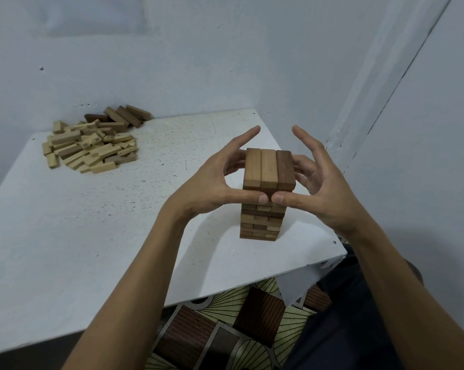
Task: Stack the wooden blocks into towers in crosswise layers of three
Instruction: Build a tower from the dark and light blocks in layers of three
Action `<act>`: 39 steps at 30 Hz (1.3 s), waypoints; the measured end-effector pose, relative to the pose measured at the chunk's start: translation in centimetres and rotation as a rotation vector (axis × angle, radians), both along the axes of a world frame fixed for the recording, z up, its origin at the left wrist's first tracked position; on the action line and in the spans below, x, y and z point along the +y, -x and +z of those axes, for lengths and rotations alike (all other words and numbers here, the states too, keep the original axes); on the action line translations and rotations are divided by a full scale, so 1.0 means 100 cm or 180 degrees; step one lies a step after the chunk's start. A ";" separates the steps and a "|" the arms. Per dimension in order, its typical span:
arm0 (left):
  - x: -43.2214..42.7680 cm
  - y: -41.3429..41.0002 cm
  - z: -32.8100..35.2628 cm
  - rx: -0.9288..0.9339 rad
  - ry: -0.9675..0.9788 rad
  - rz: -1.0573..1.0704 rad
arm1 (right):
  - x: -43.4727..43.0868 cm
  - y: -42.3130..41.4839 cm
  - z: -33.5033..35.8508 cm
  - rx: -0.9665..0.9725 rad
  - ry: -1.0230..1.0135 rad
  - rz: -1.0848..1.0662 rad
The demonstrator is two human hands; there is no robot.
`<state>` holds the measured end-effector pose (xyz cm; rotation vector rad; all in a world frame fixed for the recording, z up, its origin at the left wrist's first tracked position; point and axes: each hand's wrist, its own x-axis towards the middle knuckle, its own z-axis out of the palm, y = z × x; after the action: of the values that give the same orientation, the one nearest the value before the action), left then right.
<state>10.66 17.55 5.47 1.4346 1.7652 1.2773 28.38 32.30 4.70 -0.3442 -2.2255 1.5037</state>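
A tower of brown wooden blocks (261,220) stands near the right front edge of the white table (92,236). Its top layer (268,168) is three blocks side by side, the right one darker. My left hand (212,182) holds the tower's top from the left, thumb on the near face and lower fingers curled at the side. From the right, my right hand (318,188) mirrors that hold, and the two thumb tips meet just under the top layer. Both index fingers point up, free of the blocks.
A loose pile of several light and dark blocks (92,142) lies at the table's far left corner against the wall. A wall runs close on the right of the tower. Below the front table edge are a patterned floor mat (252,329) and my dark-clothed leg (358,316).
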 end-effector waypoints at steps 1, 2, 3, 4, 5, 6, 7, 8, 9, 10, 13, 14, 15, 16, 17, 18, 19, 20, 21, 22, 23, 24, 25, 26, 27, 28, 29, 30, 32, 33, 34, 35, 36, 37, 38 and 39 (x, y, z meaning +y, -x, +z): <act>0.000 0.000 0.000 -0.0012 0.0003 -0.0009 | 0.000 0.000 0.000 -0.0006 -0.0001 0.0004; -0.001 0.001 -0.001 -0.0023 0.0007 -0.0017 | 0.000 0.000 -0.001 -0.0012 -0.0004 0.0012; -0.001 0.001 -0.001 -0.0028 0.0014 -0.0024 | 0.000 0.000 -0.001 -0.0022 -0.0005 0.0021; -0.001 0.002 -0.002 -0.0030 0.0021 -0.0031 | 0.000 0.000 -0.002 -0.0033 -0.0003 0.0029; -0.002 0.002 -0.003 -0.0031 0.0033 -0.0041 | 0.001 0.000 -0.003 -0.0044 0.0001 0.0033; -0.002 0.002 -0.004 -0.0038 0.0047 -0.0049 | 0.001 0.000 -0.004 -0.0054 0.0009 0.0034; -0.002 0.002 -0.004 -0.0048 0.0060 -0.0054 | 0.001 0.000 -0.005 -0.0061 0.0017 0.0036; -0.002 0.002 -0.005 -0.0056 0.0068 -0.0054 | 0.001 0.000 -0.005 -0.0067 0.0020 0.0038; -0.002 0.002 -0.006 -0.0054 0.0074 -0.0049 | 0.001 0.000 -0.006 -0.0073 0.0018 0.0037; -0.003 0.002 -0.006 -0.0049 0.0075 -0.0045 | 0.001 0.000 -0.007 -0.0075 0.0016 0.0039; -0.003 0.003 -0.008 -0.0063 0.0078 -0.0036 | 0.001 0.000 -0.009 -0.0079 0.0056 0.0067; -0.003 0.003 -0.009 -0.0065 0.0085 -0.0029 | 0.001 0.000 -0.010 -0.0086 0.0069 0.0077; -0.003 0.003 -0.009 -0.0065 0.0092 -0.0026 | 0.001 0.000 -0.012 -0.0098 0.0074 0.0085; -0.003 0.003 -0.010 -0.0062 0.0097 -0.0024 | 0.001 0.000 -0.013 -0.0108 0.0071 0.0089; -0.004 0.003 -0.010 -0.0060 0.0107 -0.0020 | 0.001 -0.001 -0.014 -0.0119 0.0068 0.0088; -0.004 0.003 -0.011 -0.0063 0.0122 -0.0015 | 0.001 -0.001 -0.016 -0.0131 0.0069 0.0081; -0.005 0.003 -0.012 -0.0071 0.0137 -0.0014 | 0.001 -0.001 -0.017 -0.0144 0.0075 0.0074; -0.005 0.003 -0.013 -0.0083 0.0150 -0.0013 | 0.001 -0.001 -0.018 -0.0154 0.0078 0.0070; -0.005 0.004 -0.014 -0.0093 0.0165 -0.0012 | 0.001 -0.001 -0.019 -0.0164 0.0077 0.0070; -0.005 0.003 -0.015 -0.0100 0.0181 -0.0004 | 0.002 -0.001 -0.020 -0.0171 0.0076 0.0074; -0.006 0.004 -0.017 -0.0108 0.0196 0.0002 | 0.002 -0.002 -0.021 -0.0181 0.0078 0.0083; -0.006 0.004 -0.018 -0.0117 0.0210 0.0008 | 0.002 -0.002 -0.023 -0.0193 0.0079 0.0090; -0.006 0.004 -0.020 -0.0121 0.0225 0.0010 | 0.002 -0.002 -0.024 -0.0211 0.0078 0.0095; -0.006 0.004 -0.021 -0.0126 0.0240 0.0012 | 0.002 -0.002 -0.025 -0.0229 0.0080 0.0099; -0.006 0.004 -0.022 -0.0128 0.0252 0.0017 | 0.002 -0.003 -0.027 -0.0242 0.0085 0.0106; -0.006 0.004 -0.024 -0.0127 0.0267 0.0023 | 0.002 -0.003 -0.028 -0.0251 0.0088 0.0111; -0.006 0.005 -0.025 -0.0122 0.0286 0.0031 | 0.002 -0.003 -0.029 -0.0261 0.0092 0.0111; -0.007 0.005 -0.026 -0.0117 0.0309 0.0041 | 0.001 -0.004 -0.031 -0.0266 0.0099 0.0109; -0.007 0.005 -0.029 -0.0116 0.0350 0.0047 | 0.001 -0.005 -0.033 -0.0272 0.0114 0.0111; -0.008 0.005 -0.031 -0.0114 0.0368 0.0047 | 0.001 -0.005 -0.034 -0.0279 0.0110 0.0110; -0.008 0.005 -0.033 -0.0111 0.0385 0.0045 | 0.001 -0.006 -0.035 -0.0288 0.0100 0.0109; -0.008 0.005 -0.036 -0.0108 0.0400 0.0041 | 0.001 -0.006 -0.037 -0.0298 0.0089 0.0108; -0.009 0.005 -0.038 -0.0110 0.0414 0.0038 | 0.001 -0.006 -0.039 -0.0312 0.0078 0.0104; -0.009 0.006 -0.040 -0.0110 0.0430 0.0038 | 0.001 -0.006 -0.041 -0.0332 0.0065 0.0100; -0.009 0.006 -0.042 -0.0108 0.0446 0.0037 | 0.001 -0.006 -0.042 -0.0357 0.0057 0.0095; -0.009 0.006 -0.044 -0.0104 0.0459 0.0038 | 0.002 -0.007 -0.044 -0.0384 0.0058 0.0095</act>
<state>10.03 16.65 1.07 1.3176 1.8074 1.1476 29.03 32.46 0.28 -0.4193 -2.3206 1.5574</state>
